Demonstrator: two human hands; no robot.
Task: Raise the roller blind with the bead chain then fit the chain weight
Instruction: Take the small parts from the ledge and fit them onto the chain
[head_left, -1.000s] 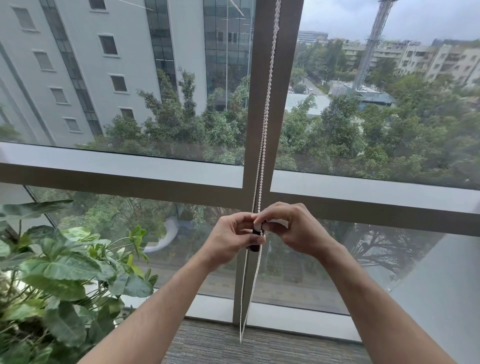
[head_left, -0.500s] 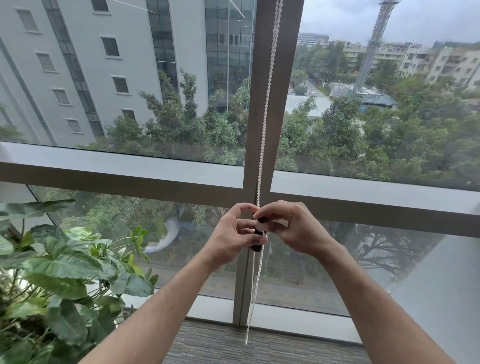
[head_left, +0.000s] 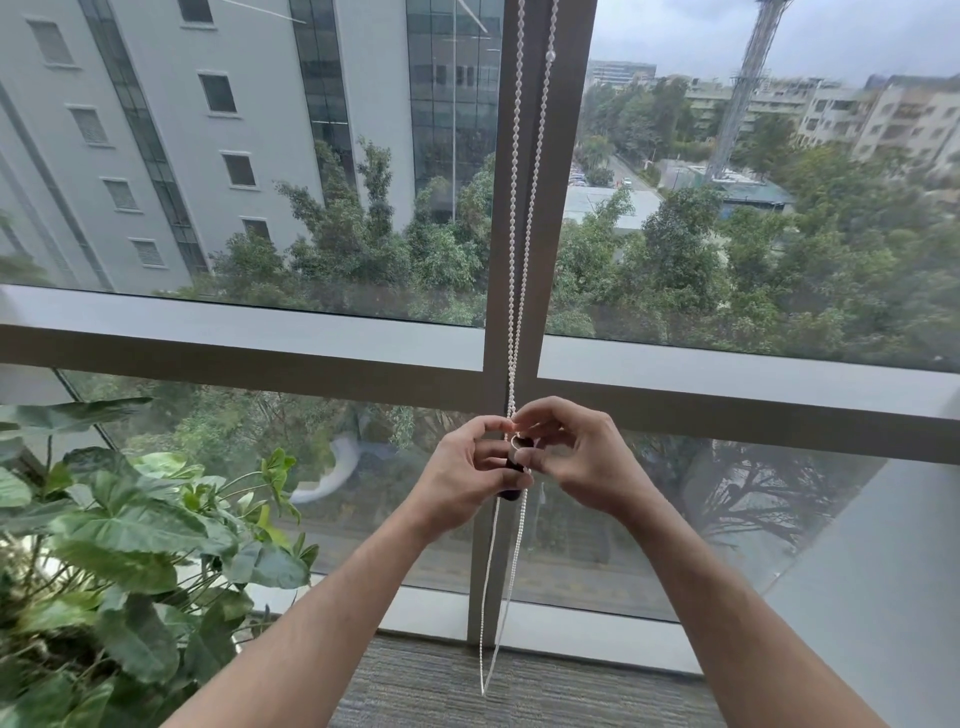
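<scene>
Grey carpeted floor (head_left: 545, 696) beneath the window

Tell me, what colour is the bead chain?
White; the bead chain shows clearly in the head view against the dark window frame.

I see a big window (head_left: 363, 208) with a grey-brown frame (head_left: 540, 260), one upright post crossing a horizontal bar. Outside there is a tall grey building (head_left: 130, 130), many green trees (head_left: 727, 260) and a cloudy sky. A leafy plant (head_left: 119, 545) stands at the left, on grey carpet (head_left: 441, 686).
</scene>
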